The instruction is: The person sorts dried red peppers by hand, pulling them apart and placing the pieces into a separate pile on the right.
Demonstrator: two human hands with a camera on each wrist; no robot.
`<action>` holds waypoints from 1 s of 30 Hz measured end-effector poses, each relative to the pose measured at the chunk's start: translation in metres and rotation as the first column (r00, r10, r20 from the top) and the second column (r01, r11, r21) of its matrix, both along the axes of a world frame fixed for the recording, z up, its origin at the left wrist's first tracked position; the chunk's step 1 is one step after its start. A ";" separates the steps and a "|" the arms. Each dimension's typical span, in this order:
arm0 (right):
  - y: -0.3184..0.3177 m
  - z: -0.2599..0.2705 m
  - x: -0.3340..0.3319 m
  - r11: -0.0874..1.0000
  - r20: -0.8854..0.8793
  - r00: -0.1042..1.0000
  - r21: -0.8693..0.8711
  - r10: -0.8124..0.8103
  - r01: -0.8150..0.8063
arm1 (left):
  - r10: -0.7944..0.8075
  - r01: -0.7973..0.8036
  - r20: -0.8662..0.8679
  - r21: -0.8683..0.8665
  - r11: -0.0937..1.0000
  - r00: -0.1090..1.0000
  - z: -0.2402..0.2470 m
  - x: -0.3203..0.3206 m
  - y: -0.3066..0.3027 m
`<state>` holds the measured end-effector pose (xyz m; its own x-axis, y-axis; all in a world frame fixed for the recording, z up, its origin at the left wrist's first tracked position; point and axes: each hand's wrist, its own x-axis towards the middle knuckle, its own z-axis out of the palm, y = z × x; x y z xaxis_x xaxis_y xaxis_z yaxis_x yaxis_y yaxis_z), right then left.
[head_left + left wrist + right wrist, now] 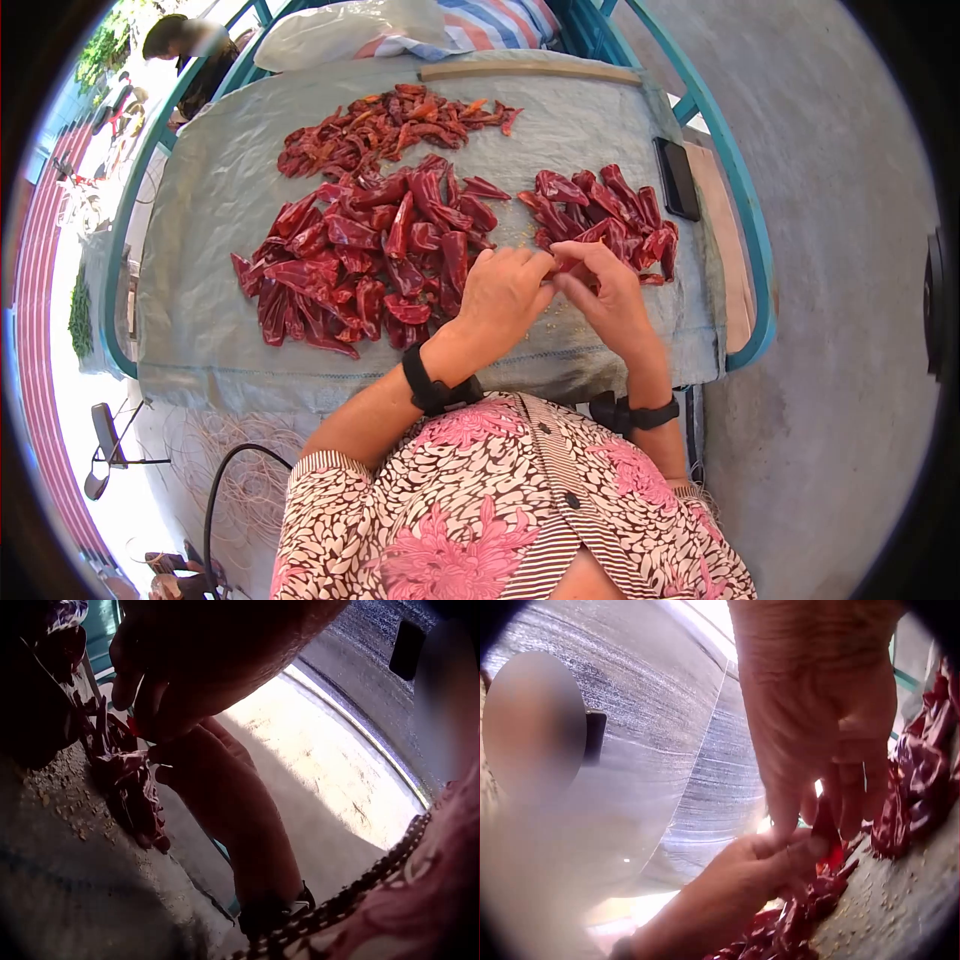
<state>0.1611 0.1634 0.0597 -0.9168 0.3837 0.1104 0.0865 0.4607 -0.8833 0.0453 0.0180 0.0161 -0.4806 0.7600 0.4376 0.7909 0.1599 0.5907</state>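
Both hands meet over the near edge of the right-hand heap of dried red peppers (610, 205). The left hand (503, 300) and the right hand (607, 300) pinch a red pepper piece between their fingertips, mostly hidden from above. From the right wrist view, the red pepper piece (826, 832) shows between the fingers of the right hand (817, 727) and the left hand (735, 877). In the left wrist view the right hand (225, 795) touches the left hand (202, 667) at the fingertips.
A large heap of red peppers (350, 260) lies left, with smaller, shrivelled pieces (390, 130) behind it. Pale seeds (75, 802) dot the sheet (200, 220). A phone (677, 180) lies at the right edge, inside a teal rail (745, 230). Someone (205, 70) is at the back left.
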 end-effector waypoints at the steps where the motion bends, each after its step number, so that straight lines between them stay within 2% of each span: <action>1: 0.003 -0.012 -0.003 0.999 -0.023 0.999 -0.029 -0.035 0.035 | 0.003 -0.003 0.033 0.001 1.000 0.999 0.004 -0.002 -0.001; 2: 0.006 -0.018 -0.005 0.996 -0.045 0.996 -0.059 -0.072 0.069 | 0.005 -0.005 0.064 0.001 1.000 0.998 0.007 -0.004 -0.001; 5: 0.015 -0.004 -0.004 0.984 -0.022 0.988 0.085 -0.153 0.154 | 0.164 -0.177 -0.137 -0.089 0.980 0.977 0.009 -0.032 -0.006; 6: 0.018 -0.003 -0.006 0.939 -0.088 0.976 0.266 -0.200 0.217 | 0.206 -0.223 -0.168 -0.087 0.971 0.964 0.009 -0.040 -0.007; 8: 0.023 -0.004 -0.007 0.741 -0.241 0.937 0.575 -0.252 0.347 | 0.288 -0.313 -0.228 -0.080 0.946 0.930 0.004 -0.054 -0.007; 9: 0.025 -0.004 -0.008 0.751 -0.229 0.923 0.535 -0.311 0.386 | 0.288 -0.318 -0.234 -0.102 0.942 0.928 -0.004 -0.061 -0.006; 12: 0.024 -0.009 -0.008 0.840 -0.205 0.930 0.401 -0.306 0.365 | 0.284 -0.356 -0.343 -0.169 0.919 0.895 -0.021 -0.075 0.003; 13: 0.021 -0.008 -0.008 0.838 -0.169 0.940 0.426 -0.297 0.341 | 0.251 -0.329 -0.321 -0.220 0.918 0.913 -0.026 -0.079 0.007; 17: 0.018 -0.020 -0.008 0.890 -0.122 0.959 0.359 -0.255 0.282 | 0.221 -0.316 -0.360 -0.229 0.921 0.906 -0.041 -0.083 0.019; 20: 0.012 -0.016 -0.010 0.904 -0.090 0.959 0.318 -0.270 0.285 | 0.180 -0.256 -0.262 -0.292 0.921 0.948 -0.040 -0.084 0.024; 23: 0.013 -0.023 -0.012 0.908 -0.124 0.960 0.314 -0.252 0.279 | 0.142 -0.252 -0.299 -0.371 0.894 0.944 -0.023 -0.084 0.020; 26: 0.008 -0.017 -0.013 0.920 -0.103 0.967 0.299 -0.231 0.252 | 0.161 -0.257 -0.312 -0.295 0.920 0.936 -0.022 -0.087 0.015; 30: 0.012 -0.023 -0.014 0.908 -0.141 0.970 0.346 -0.199 0.236 | 0.202 -0.251 -0.344 -0.103 0.963 0.917 -0.019 -0.086 0.008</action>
